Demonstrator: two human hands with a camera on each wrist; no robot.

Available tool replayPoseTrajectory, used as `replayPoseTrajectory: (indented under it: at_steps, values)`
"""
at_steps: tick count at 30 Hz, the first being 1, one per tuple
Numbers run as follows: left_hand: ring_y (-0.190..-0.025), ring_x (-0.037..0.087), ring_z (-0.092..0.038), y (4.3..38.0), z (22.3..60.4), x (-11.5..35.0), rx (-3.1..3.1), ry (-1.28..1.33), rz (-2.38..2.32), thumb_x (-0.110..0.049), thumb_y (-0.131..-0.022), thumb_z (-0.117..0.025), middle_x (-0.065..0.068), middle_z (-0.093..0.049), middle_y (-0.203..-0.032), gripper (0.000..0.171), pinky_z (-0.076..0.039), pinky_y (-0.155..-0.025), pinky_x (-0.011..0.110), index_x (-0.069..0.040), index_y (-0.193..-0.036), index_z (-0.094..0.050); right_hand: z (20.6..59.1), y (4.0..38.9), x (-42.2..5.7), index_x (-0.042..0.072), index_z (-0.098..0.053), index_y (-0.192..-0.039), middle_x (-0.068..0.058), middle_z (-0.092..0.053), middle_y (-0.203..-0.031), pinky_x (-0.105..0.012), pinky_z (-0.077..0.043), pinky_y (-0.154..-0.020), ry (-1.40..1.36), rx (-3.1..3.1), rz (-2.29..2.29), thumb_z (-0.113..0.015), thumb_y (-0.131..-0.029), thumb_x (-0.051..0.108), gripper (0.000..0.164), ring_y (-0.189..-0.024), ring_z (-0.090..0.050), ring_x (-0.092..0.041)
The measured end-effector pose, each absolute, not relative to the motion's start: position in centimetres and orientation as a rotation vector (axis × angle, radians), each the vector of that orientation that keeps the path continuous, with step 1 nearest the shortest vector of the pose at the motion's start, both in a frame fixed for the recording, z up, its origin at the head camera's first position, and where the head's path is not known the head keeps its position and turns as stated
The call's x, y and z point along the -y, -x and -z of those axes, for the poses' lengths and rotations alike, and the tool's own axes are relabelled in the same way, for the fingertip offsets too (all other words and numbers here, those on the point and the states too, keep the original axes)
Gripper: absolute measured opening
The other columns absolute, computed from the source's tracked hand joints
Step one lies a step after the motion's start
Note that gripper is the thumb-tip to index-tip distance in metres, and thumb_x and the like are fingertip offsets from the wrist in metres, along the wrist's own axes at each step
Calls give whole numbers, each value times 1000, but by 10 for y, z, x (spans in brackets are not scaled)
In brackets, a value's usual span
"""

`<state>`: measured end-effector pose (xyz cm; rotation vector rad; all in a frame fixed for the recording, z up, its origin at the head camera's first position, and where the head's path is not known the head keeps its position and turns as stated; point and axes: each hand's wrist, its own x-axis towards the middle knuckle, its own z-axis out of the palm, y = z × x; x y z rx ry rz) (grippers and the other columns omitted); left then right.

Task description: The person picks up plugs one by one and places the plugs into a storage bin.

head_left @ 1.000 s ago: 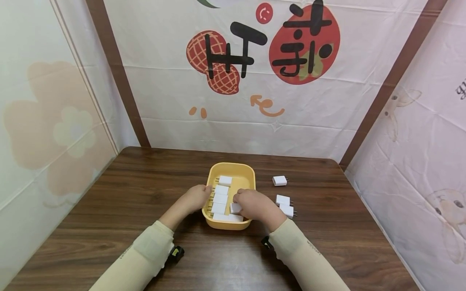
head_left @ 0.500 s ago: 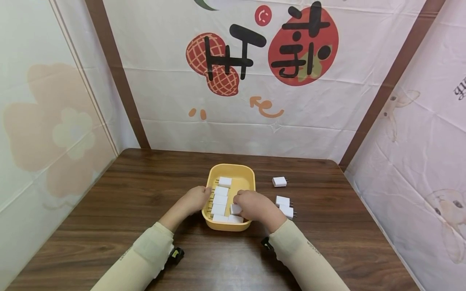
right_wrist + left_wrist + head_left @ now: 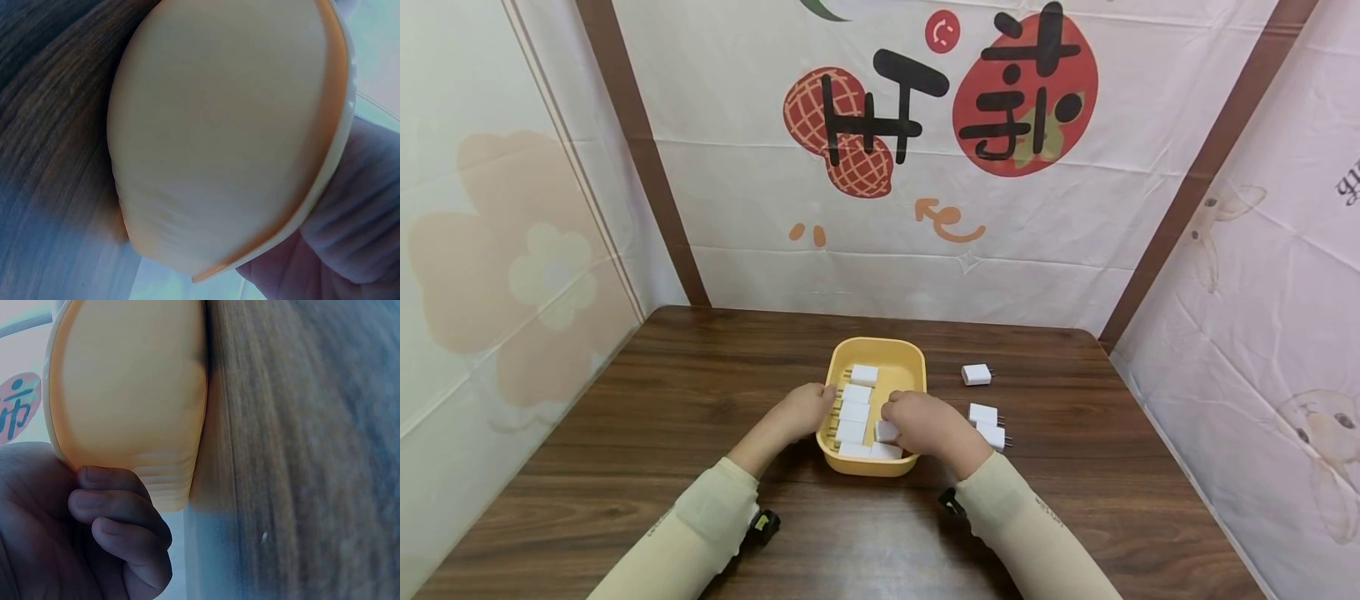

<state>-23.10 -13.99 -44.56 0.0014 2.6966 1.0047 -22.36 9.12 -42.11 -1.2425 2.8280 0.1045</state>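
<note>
A yellow plastic bin (image 3: 871, 468) stands on the table, with several white charger plugs (image 3: 854, 412) lined up along its left side, prongs to the left. More plugs (image 3: 855, 451) lie at its near end. My left hand (image 3: 805, 408) grips the bin's left rim; in the left wrist view its fingers (image 3: 122, 540) are curled against the outside wall. Reaching over the right rim, my right hand (image 3: 925, 421) pinches a white charger plug (image 3: 885, 432) inside the bin. In the right wrist view the bin wall (image 3: 219, 125) hides the fingertips and that plug.
To the right of the bin, a charger plug (image 3: 976, 375) lies alone on the brown wooden table (image 3: 715, 350). Two more plugs (image 3: 990, 437) lie side by side nearer to the right forearm. Printed cloth (image 3: 880, 275) hangs behind the table and at both sides.
Both hands and the bin stay nearly where they were. Within the first half second, the view shifted slightly and the plugs at the bin's near end look a little different.
</note>
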Motion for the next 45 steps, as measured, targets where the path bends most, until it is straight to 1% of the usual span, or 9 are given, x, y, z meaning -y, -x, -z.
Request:
replayPoseTrajectory:
  at_steps: [8, 14, 17, 21, 26, 32, 39, 41, 45]
  values:
    - [-52, 22, -51, 231, 447, 139, -2696, -6, -1014, -38, -112, -30, 10, -56, -69, 47, -43, -45, 32, -5, -100, -63, 418, 222, -93, 13, -70, -97, 2, -59, -87, -29, -50, -68, 1285, -2824, -97, -76, -92, 19, 10, -72, -52, -11]
    - [-53, 22, -53, 234, 447, 138, -2706, -5, -1001, -38, -112, -30, 11, -56, -70, 47, -45, -46, 33, -6, -100, -63, 410, 219, -96, 11, -72, -107, 1, -61, -94, -29, -51, -72, 1275, -2836, -108, -78, -88, 15, 20, -77, -53, -11]
    - [-54, 23, -53, 235, 448, 138, -2712, -12, -998, -37, -112, -31, 11, -56, -71, 47, -45, -47, 33, -6, -100, -63, 403, 216, -97, 10, -72, -113, 0, -63, -98, -31, -54, -76, 1259, -2840, -98, -79, -88, 16, 26, -81, -57, -12]
    - [-54, 23, -53, 234, 448, 138, -2710, -15, -998, -37, -112, -30, 12, -57, -72, 47, -45, -47, 33, -5, -100, -63, 394, 212, -99, 10, -71, -120, -1, -65, -107, -32, -55, -82, 1221, -2831, -72, -79, -89, 21, 34, -89, -61, -14]
    - [-55, 23, -54, 234, 448, 138, -2707, -16, -1000, -38, -112, -30, 12, -57, -73, 48, -45, -47, 33, -4, -102, -63, 385, 210, -104, 9, -69, -126, -3, -66, -116, -33, -55, -88, 1189, -2853, -42, -80, -89, 24, 42, -99, -65, -16]
    - [-54, 23, -53, 232, 446, 139, -2699, -4, -1009, -38, -112, -31, 12, -57, -72, 48, -45, -47, 32, -4, -103, -63, 375, 208, -111, 8, -68, -128, -5, -66, -120, -36, -56, -90, 1164, -2904, -6, -82, -89, 24, 45, -105, -67, -20]
    - [-53, 21, -52, 231, 445, 140, -2686, 5, -1010, -39, -112, -30, 11, -57, -70, 49, -44, -46, 32, -6, -98, -62, 365, 210, -123, 10, -68, -128, -4, -65, -123, -37, -54, -95, 1082, -2952, 49, -81, -89, 24, 43, -112, -65, -21]
    - [-52, 21, -52, 232, 446, 140, -2690, -3, -1012, -39, -112, -30, 11, -57, -70, 48, -44, -46, 32, -5, -99, -62, 363, 211, -126, 10, -68, -129, -3, -65, -124, -36, -53, -96, 1054, -2958, 67, -81, -90, 24, 43, -111, -65, -19]
    - [-52, 22, -52, 233, 447, 140, -2706, -17, -1015, -38, -111, -31, 11, -57, -70, 48, -44, -46, 32, -5, -101, -63, 360, 213, -130, 10, -68, -128, -3, -65, -123, -35, -54, -94, 1047, -2966, 63, -82, -89, 24, 44, -103, -65, -16]
